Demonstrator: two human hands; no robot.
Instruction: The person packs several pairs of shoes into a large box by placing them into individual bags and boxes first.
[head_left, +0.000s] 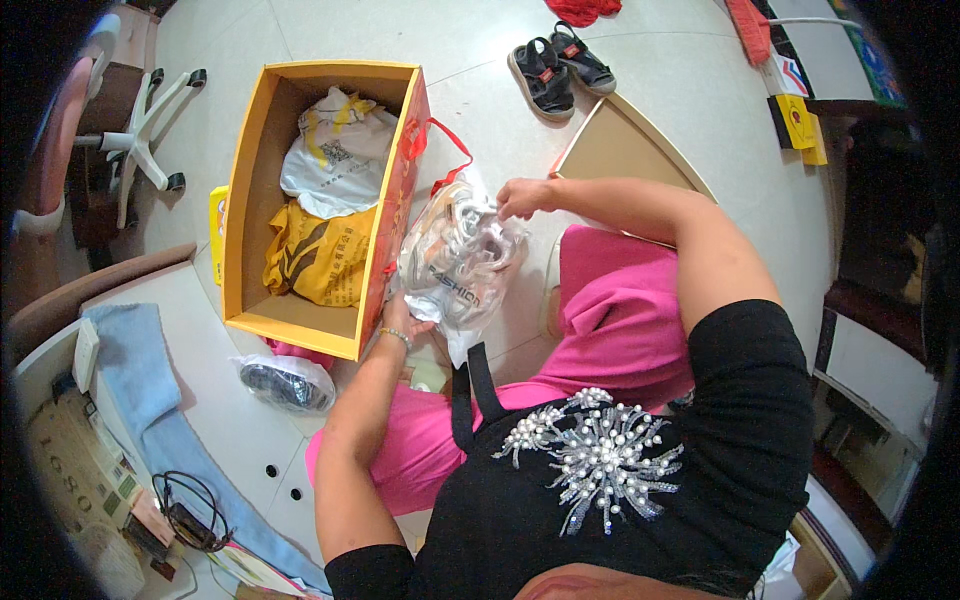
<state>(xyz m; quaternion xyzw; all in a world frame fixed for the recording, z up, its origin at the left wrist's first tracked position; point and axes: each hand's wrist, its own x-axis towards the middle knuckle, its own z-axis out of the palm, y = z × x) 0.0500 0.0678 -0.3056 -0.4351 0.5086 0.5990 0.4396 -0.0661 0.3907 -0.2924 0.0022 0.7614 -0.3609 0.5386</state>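
A clear plastic bag holding pale sneakers (457, 259) rests against the side of the cardboard box, just ahead of my knees. My right hand (523, 199) pinches the bag's upper edge. At the lower left end of the bag, my left hand (403, 316) has hold of it from beneath, its fingers partly hidden. Inside the large yellow-edged cardboard box (232, 247) lie a white plastic bag (337, 157) and a yellow plastic bag (326, 251), both bearing print. A red ribbon handle (454, 146) loops out from the box's right side.
Black sandals (551, 75) stand on the tiled floor beyond a box lid (637, 146). A bagged dark shoe (289, 385) lies left of my leg. An office chair base (139, 142) is at the far left. Near it runs a cabinet top with a blue cloth (139, 367).
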